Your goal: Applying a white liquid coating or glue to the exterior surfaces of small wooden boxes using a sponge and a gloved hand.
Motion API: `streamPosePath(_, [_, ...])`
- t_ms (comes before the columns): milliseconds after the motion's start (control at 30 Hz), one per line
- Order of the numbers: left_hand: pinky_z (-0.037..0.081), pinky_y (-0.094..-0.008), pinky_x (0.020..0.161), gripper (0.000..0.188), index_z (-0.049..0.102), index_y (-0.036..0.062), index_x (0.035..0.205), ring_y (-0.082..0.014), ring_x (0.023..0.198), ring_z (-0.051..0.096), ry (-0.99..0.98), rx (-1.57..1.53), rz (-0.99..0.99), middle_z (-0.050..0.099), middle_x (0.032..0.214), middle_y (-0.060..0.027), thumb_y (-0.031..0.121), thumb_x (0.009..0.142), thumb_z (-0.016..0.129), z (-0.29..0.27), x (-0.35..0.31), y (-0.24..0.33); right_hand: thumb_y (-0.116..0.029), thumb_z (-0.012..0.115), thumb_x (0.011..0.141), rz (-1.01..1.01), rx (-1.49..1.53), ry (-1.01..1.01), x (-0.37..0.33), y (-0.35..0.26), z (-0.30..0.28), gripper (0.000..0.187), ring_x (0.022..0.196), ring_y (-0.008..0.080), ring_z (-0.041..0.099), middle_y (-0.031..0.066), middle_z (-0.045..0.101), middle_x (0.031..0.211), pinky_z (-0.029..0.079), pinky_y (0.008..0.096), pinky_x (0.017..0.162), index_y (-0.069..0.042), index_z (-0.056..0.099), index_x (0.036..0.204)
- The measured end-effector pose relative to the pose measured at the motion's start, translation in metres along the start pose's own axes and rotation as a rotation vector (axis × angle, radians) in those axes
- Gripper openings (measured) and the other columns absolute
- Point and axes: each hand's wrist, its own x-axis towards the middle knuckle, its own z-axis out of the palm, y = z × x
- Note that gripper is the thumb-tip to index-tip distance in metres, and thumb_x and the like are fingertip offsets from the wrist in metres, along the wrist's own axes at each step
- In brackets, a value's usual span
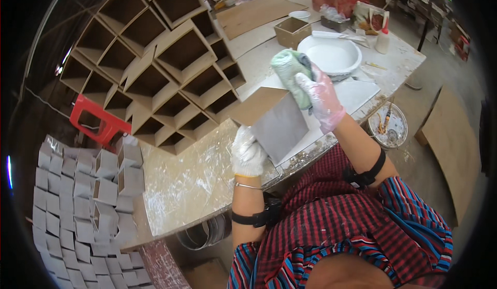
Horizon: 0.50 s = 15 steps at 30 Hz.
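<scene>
My left hand (248,152), in a white knit glove, is closed on the near left edge of a small square box (282,124). One face of this box is coated light grey, and its top face is bare brown board. Its fingertips are partly hidden by the box. My right hand (324,98), in a thin pinkish plastic glove, grips a folded pale green cloth (291,72) smeared with white. The cloth is at the box's far right upper edge. Beyond it stands a white basin (331,56) with a whitish coating inside.
An uncoated brown box (292,31) and a red-tipped bottle (382,41) are on the worktable (181,185). Stacked brown boxes (171,71) rise at left. Many grey boxes (77,206) are piled lower left, near a red stool (96,120). A bucket (397,128) stands at right.
</scene>
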Motion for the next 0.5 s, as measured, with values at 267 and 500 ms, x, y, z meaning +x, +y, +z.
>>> streamPosePath(267, [0.047,-0.0369,0.095,0.036,0.054,-0.0006,0.120,-0.0241,0.106,0.058,-0.341,-0.353,-0.175,0.060,0.116,-0.0124,0.023,0.094,0.049,-0.025,0.006,0.001,-0.002,0.060,0.087,0.038,0.022,0.046,-0.022,-0.010,-0.008,0.045,0.109,0.0125,0.054,0.0091,0.059,0.122,0.044,0.0261,0.094,0.002,0.050,0.131])
streamPosePath(500, [0.050,-0.0383,0.081,0.036,0.060,0.0051,0.114,-0.0256,0.097,0.062,0.213,0.937,0.495,0.064,0.104,-0.0082,0.027,0.085,0.060,-0.068,-0.004,0.012,-0.006,0.060,0.090,-0.056,0.159,0.152,-0.028,-0.017,-0.050,0.045,0.104,0.0112,0.057,0.0078,0.060,0.118,0.047,0.0256,0.089,0.001,0.047,0.133])
